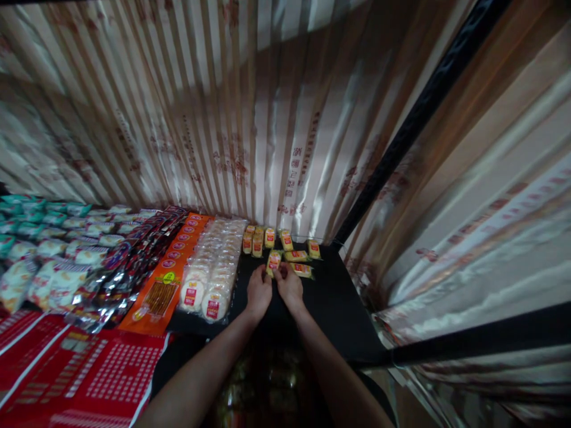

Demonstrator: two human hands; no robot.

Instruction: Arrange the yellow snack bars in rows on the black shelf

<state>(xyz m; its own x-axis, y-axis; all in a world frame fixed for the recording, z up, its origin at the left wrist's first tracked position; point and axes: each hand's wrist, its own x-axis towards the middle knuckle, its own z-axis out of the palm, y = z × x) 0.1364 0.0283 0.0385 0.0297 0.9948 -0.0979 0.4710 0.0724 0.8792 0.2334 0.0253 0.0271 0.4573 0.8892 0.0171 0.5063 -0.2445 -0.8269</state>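
Observation:
Both my hands reach forward over a black shelf (339,303). My left hand (259,292) and my right hand (289,286) meet on one small yellow snack packet (273,260) with a red label, fingers pinched on its lower edge. More yellow packets (285,240) lie in a loose row behind it, and another (302,270) lies just right of my right hand.
Left of my hands lie rows of round white cakes in clear wrap (214,267), orange packs (173,267), dark foil packs (129,261) and white-green bags (53,249). Red printed sheets (80,374) hang at the front left. A striped curtain (250,119) backs the shelf; a black frame pole (423,107) rises at right.

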